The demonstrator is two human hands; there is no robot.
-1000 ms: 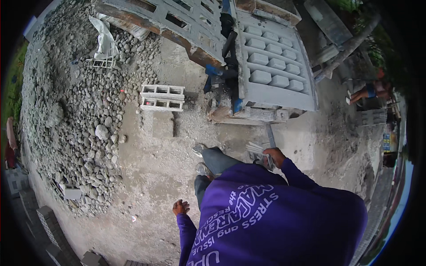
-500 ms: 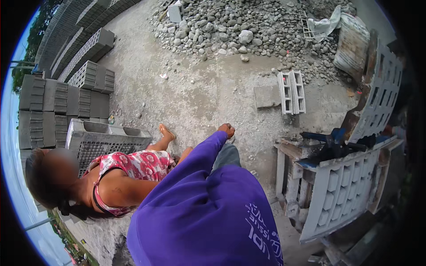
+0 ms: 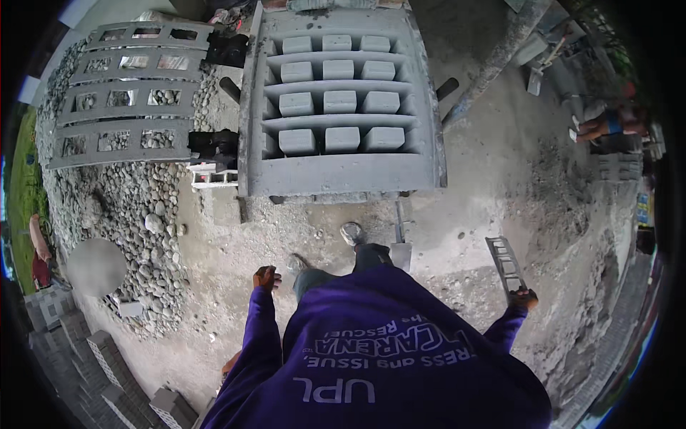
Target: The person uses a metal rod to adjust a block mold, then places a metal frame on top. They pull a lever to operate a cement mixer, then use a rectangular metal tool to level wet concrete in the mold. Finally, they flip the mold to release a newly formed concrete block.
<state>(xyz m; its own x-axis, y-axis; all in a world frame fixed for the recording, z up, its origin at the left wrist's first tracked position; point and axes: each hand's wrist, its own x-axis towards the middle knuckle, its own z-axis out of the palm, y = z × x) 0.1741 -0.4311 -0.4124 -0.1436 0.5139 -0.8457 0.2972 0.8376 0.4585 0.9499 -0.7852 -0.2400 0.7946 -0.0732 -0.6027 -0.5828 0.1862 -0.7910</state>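
My right hand [image 3: 524, 299], low on the right, is closed around the near end of a flat, grey, ladder-like frame [image 3: 502, 259] with a row of rectangular openings. The frame slants up and away to the left, over the dusty ground. My left hand [image 3: 266, 278] hangs at my left side, fingers loosely bent and somewhat apart, with nothing in it. Ahead of me stands a block mould [image 3: 343, 174] with rows of pale rectangular cores [image 3: 339, 102]. Both hands are away from it.
A hinged grate [image 3: 136, 77] extends left from the mould. Beyond it lies a stone heap [image 3: 153, 207]. A shovel [image 3: 401, 255] is on the ground below the mould. Concrete blocks [image 3: 111, 357] stand stacked at lower left. A person [image 3: 607, 126] is at the far right.
My view has swung right, from the stacked blocks and a nearby person in a flowered top to the mould. My right hand, unseen before, now shows with the ladder-like frame.
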